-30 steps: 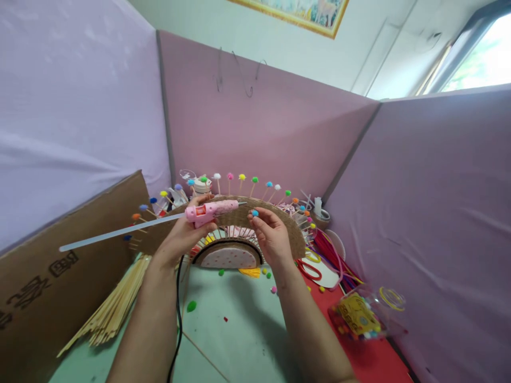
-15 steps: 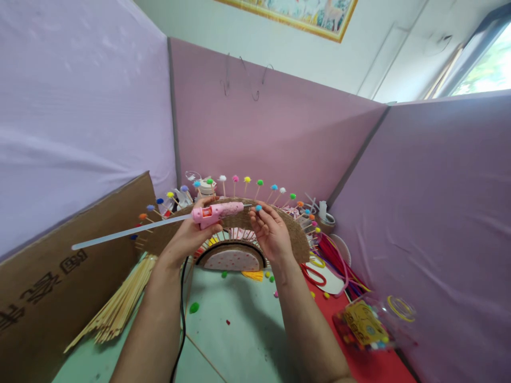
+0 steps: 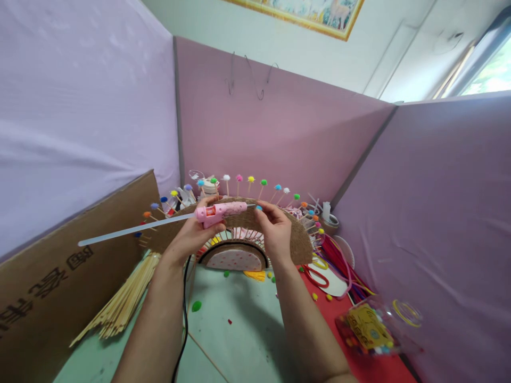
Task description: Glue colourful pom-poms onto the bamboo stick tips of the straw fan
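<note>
My left hand (image 3: 195, 230) is wrapped round a pink hot glue gun (image 3: 215, 213), its long glue stick (image 3: 131, 231) poking out to the left. The nozzle points right, at a small blue pom-pom (image 3: 259, 208) pinched between the fingertips of my right hand (image 3: 277, 229). Nozzle and pom-pom are so close that I cannot tell whether they touch. Behind both hands stands a brown arched craft piece (image 3: 301, 239), with sticks topped by coloured pom-poms (image 3: 251, 179) fanning out along its upper edge. A smaller dotted half-round panel (image 3: 235, 260) sits under the arch.
A bundle of wooden sticks (image 3: 123, 303) lies at left beside a cardboard sheet (image 3: 48, 282). Red-handled scissors (image 3: 317, 277), pipe cleaners (image 3: 339, 258) and a clear jar of pom-poms (image 3: 369, 327) are at right. The gun's black cord (image 3: 186, 303) runs along my left forearm.
My right hand has turned, its fingers now closing over the pom-pom with the back of the hand more toward me. The glue gun stays in my left hand. The whole view has shifted slightly.
</note>
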The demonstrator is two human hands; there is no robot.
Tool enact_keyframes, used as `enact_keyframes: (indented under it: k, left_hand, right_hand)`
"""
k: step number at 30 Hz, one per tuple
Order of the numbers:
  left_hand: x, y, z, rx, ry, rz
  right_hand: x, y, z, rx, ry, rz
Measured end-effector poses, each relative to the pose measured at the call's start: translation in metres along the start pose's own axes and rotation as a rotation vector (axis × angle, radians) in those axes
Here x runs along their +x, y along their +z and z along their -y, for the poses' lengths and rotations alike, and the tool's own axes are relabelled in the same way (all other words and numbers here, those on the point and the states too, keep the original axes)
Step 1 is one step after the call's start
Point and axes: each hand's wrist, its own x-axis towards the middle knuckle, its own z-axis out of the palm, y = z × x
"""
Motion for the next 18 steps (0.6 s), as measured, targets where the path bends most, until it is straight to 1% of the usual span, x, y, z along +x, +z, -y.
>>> enact_keyframes:
  k: [2,5,8,11,16,18]
  left_hand:
    - [-0.0006,-0.0003,0.0003,0.002,-0.007,-0.017]
    - [-0.0017,-0.0008,0.0018,0.003,-0.014,-0.015]
    - [-0.0022,-0.0009,0.0024,0.0,-0.013,0.016]
    - [-0.0025,-0.0005,0.0008,0.022,-0.001,0.018]
    - [-0.0025,-0.0011,-0.0012,0.049,-0.011,-0.032]
    - [-0.0018,-0.0016,-0.0008,0.026,-0.008,-0.055]
  right_hand:
    - [-0.0003,-0.0006,0.0002,-0.135,-0.096,0.017]
    - [-0.0003,0.0004,-0.0003,-0.209,-0.159,0.043]
    - [-0.0004,0.0036,-0.0024,-0.16,-0.135,0.029]
    - [-0.0009,0.0061,-0.0035,-0.108,-0.109,0.009]
    - [-0.0011,0.0051,-0.002,-0.114,-0.108,0.004]
    - [-0.0008,0.004,-0.002,-0.111,-0.114,0.006]
